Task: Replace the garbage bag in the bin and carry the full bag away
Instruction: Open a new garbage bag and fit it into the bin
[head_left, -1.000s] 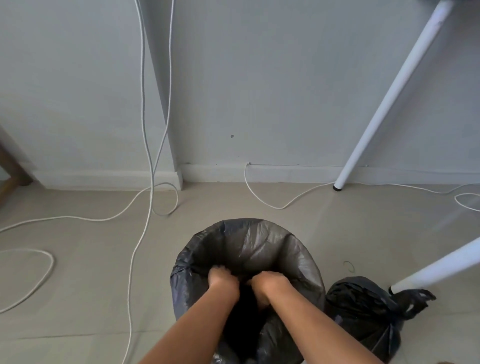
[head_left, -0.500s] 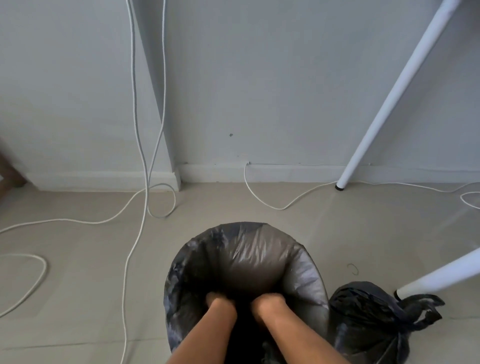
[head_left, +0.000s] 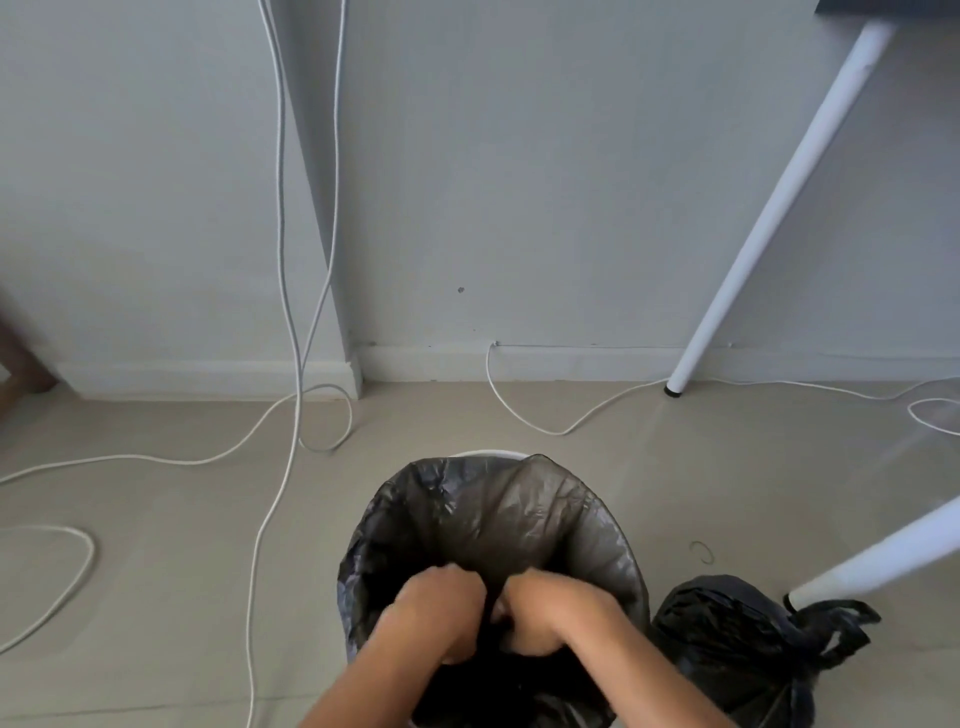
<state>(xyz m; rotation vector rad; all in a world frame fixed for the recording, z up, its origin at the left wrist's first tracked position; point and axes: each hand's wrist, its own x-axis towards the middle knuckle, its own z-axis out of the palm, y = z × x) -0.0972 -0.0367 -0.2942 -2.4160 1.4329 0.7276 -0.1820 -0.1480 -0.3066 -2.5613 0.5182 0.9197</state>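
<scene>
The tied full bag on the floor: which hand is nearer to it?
Right. The right hand is inside the new bag on the side toward the tied full bag; the left hand is beside it, on the side away from that bag.

Both hands (head_left: 496, 616) inside bin liner (head_left: 519, 519)

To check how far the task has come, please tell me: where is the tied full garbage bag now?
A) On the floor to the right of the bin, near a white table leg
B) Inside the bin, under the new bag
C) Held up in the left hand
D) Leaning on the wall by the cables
A: the tied full garbage bag lies on the floor beside the bin, right by the white table leg, while both hands are inside the new bag.
</scene>
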